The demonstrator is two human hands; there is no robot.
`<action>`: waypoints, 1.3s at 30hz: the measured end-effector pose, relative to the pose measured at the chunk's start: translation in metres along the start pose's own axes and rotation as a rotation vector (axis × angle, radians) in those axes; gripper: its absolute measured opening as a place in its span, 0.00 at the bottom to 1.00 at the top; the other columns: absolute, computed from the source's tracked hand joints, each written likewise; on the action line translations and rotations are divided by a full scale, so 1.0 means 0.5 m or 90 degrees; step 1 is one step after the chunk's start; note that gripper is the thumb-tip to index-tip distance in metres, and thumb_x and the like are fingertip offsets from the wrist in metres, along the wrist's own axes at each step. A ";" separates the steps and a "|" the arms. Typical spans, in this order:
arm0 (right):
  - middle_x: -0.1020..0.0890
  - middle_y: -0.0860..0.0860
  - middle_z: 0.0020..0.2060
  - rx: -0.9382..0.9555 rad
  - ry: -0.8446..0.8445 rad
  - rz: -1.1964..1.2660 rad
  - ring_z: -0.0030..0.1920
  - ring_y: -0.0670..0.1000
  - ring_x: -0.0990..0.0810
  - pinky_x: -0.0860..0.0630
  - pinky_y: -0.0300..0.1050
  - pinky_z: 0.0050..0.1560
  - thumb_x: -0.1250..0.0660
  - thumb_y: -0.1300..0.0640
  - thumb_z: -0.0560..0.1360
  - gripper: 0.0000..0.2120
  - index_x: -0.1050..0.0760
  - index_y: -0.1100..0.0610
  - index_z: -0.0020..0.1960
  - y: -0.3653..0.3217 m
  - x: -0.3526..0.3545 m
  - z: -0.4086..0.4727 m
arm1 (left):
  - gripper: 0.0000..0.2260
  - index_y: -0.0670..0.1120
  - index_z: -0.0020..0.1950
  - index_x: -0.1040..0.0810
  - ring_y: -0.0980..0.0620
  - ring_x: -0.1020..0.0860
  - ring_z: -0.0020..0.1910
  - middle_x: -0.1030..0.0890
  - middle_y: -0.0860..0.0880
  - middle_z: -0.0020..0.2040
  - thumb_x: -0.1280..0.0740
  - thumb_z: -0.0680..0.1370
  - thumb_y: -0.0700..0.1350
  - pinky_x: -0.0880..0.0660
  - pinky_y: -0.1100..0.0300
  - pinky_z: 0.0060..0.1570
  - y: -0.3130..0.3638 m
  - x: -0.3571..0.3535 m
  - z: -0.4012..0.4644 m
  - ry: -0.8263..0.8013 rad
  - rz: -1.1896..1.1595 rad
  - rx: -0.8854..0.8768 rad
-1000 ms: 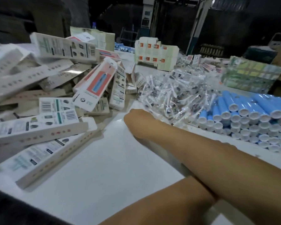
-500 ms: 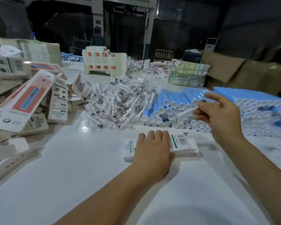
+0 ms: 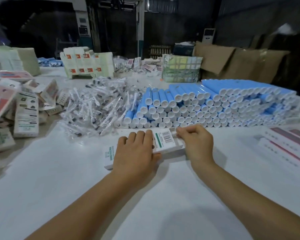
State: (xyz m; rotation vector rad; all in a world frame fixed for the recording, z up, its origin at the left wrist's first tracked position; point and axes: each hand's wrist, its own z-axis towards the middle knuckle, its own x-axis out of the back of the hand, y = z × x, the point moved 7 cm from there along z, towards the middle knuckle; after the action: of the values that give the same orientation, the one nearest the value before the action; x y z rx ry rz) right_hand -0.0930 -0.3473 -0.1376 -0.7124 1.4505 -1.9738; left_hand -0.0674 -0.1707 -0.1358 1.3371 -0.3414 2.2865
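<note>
A long white carton (image 3: 164,142) lies flat on the desk (image 3: 62,179), just in front of the stacked blue tubes (image 3: 215,108). Its long axis runs from near left to far right, with the barcode face up and the far-right end open towards the tubes.

The left hand (image 3: 137,153) lies across the carton's middle. Its fingers are laid over the top, pressing it down, and its thumb rests along the near edge. This hand hides the carton's centre, so only the 2 ends show.

The right hand (image 3: 196,142) is at the open end, with its fingers curled and the fingertips pinching the end flap. Whether they hold anything else is hidden.

The 2 hands are close together but not touching.

A heap of bagged brush heads (image 3: 97,108) lies just beyond the carton, to the left.
</note>
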 end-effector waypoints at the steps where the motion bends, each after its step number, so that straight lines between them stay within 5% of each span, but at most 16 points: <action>1: 0.16 0.50 0.41 0.002 -0.019 -0.017 0.45 0.50 0.19 0.24 0.49 0.49 0.27 0.54 0.71 0.09 0.22 0.50 0.33 0.001 -0.010 -0.007 | 0.29 0.47 0.71 0.38 0.47 0.31 0.58 0.28 0.50 0.62 0.42 0.75 0.62 0.38 0.51 0.54 0.006 0.000 0.001 0.001 -0.003 -0.006; 3: 0.18 0.52 0.52 -0.016 -0.079 -0.017 0.52 0.52 0.19 0.24 0.51 0.56 0.33 0.50 0.76 0.08 0.21 0.46 0.39 0.002 -0.032 -0.018 | 0.29 0.47 0.71 0.38 0.47 0.30 0.57 0.28 0.49 0.62 0.41 0.76 0.62 0.38 0.52 0.54 0.012 -0.002 0.001 0.000 0.000 -0.008; 5: 0.16 0.50 0.47 -0.027 -0.121 0.035 0.45 0.44 0.17 0.22 0.42 0.49 0.40 0.49 0.80 0.09 0.22 0.47 0.47 -0.004 -0.041 -0.023 | 0.29 0.46 0.72 0.38 0.47 0.30 0.58 0.28 0.49 0.62 0.42 0.76 0.62 0.38 0.52 0.54 0.010 -0.001 0.003 0.002 0.003 -0.005; 8: 0.17 0.38 0.44 -0.009 -0.047 0.069 0.43 0.29 0.23 0.30 0.33 0.47 0.44 0.51 0.81 0.14 0.22 0.45 0.44 -0.015 -0.005 -0.023 | 0.29 0.47 0.72 0.39 0.47 0.32 0.59 0.29 0.50 0.64 0.44 0.77 0.62 0.38 0.52 0.55 -0.008 0.002 0.007 0.006 -0.006 0.011; 11: 0.19 0.44 0.50 0.014 0.009 0.051 0.47 0.35 0.25 0.31 0.33 0.48 0.41 0.55 0.80 0.13 0.22 0.45 0.42 -0.015 0.029 -0.034 | 0.29 0.47 0.72 0.40 0.47 0.32 0.61 0.30 0.50 0.65 0.44 0.77 0.62 0.39 0.52 0.55 -0.027 0.009 0.010 0.014 -0.004 0.036; 15: 0.18 0.42 0.44 0.029 -0.054 0.030 0.45 0.43 0.22 0.26 0.44 0.51 0.38 0.59 0.78 0.13 0.21 0.43 0.41 -0.007 0.010 -0.053 | 0.28 0.47 0.72 0.42 0.47 0.34 0.62 0.32 0.49 0.65 0.44 0.78 0.62 0.39 0.52 0.56 -0.033 0.011 0.014 0.015 -0.005 0.055; 18: 0.17 0.43 0.43 0.041 -0.091 0.023 0.43 0.43 0.22 0.24 0.42 0.51 0.36 0.59 0.78 0.11 0.19 0.45 0.48 -0.006 -0.005 -0.063 | 0.30 0.47 0.73 0.43 0.47 0.34 0.63 0.33 0.49 0.67 0.45 0.78 0.63 0.39 0.52 0.58 -0.031 0.008 0.015 0.012 0.013 0.057; 21: 0.15 0.51 0.41 0.028 -0.112 0.034 0.38 0.42 0.22 0.22 0.44 0.47 0.35 0.60 0.77 0.13 0.16 0.44 0.45 -0.003 -0.012 -0.068 | 0.30 0.46 0.73 0.43 0.47 0.34 0.63 0.32 0.49 0.67 0.44 0.78 0.62 0.39 0.52 0.58 -0.026 0.007 0.011 0.019 0.024 0.051; 24: 0.16 0.42 0.43 0.028 -0.133 0.002 0.44 0.41 0.21 0.22 0.48 0.55 0.34 0.59 0.77 0.13 0.21 0.53 0.60 -0.001 -0.023 -0.072 | 0.30 0.45 0.73 0.39 0.46 0.31 0.60 0.29 0.48 0.64 0.42 0.77 0.62 0.37 0.51 0.57 -0.010 0.009 0.006 0.028 0.034 0.041; 26: 0.18 0.35 0.37 0.057 -0.137 -0.023 0.40 0.37 0.22 0.23 0.41 0.51 0.33 0.61 0.76 0.19 0.27 0.55 0.67 -0.004 -0.024 -0.069 | 0.30 0.43 0.71 0.35 0.45 0.28 0.57 0.26 0.47 0.61 0.39 0.76 0.60 0.35 0.50 0.54 0.000 0.012 0.003 0.030 0.037 0.034; 30: 0.22 0.38 0.27 0.049 -0.166 -0.067 0.33 0.39 0.25 0.25 0.41 0.46 0.32 0.60 0.75 0.29 0.37 0.53 0.74 -0.012 -0.026 -0.055 | 0.29 0.40 0.66 0.27 0.42 0.25 0.50 0.22 0.44 0.53 0.30 0.72 0.58 0.30 0.48 0.50 0.014 0.014 -0.004 0.044 0.044 0.006; 33: 0.21 0.39 0.28 0.028 -0.174 -0.094 0.40 0.42 0.21 0.23 0.46 0.52 0.31 0.59 0.75 0.24 0.30 0.55 0.70 -0.010 -0.032 -0.051 | 0.29 0.41 0.64 0.26 0.43 0.25 0.48 0.22 0.45 0.51 0.29 0.71 0.58 0.30 0.48 0.49 0.026 0.013 -0.010 0.034 0.055 -0.015; 36: 0.18 0.43 0.34 0.007 -0.148 -0.076 0.44 0.48 0.17 0.22 0.54 0.52 0.30 0.58 0.74 0.05 0.22 0.50 0.49 -0.004 -0.027 -0.053 | 0.29 0.39 0.60 0.23 0.42 0.23 0.43 0.21 0.44 0.47 0.25 0.67 0.56 0.28 0.48 0.45 0.030 0.021 -0.012 0.054 0.050 -0.029; 39: 0.18 0.43 0.36 0.014 -0.146 -0.071 0.42 0.47 0.18 0.21 0.54 0.52 0.33 0.60 0.76 0.09 0.25 0.48 0.39 0.000 -0.031 -0.058 | 0.29 0.39 0.57 0.22 0.43 0.24 0.41 0.21 0.44 0.44 0.24 0.65 0.56 0.27 0.48 0.42 0.035 0.025 -0.015 0.073 0.050 -0.035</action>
State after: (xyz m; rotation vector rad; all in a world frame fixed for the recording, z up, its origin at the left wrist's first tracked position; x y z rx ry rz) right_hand -0.1031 -0.3174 -0.1464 -0.9943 1.2744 -1.9141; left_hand -0.0873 -0.1791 -0.1285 1.1804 -0.4218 2.3888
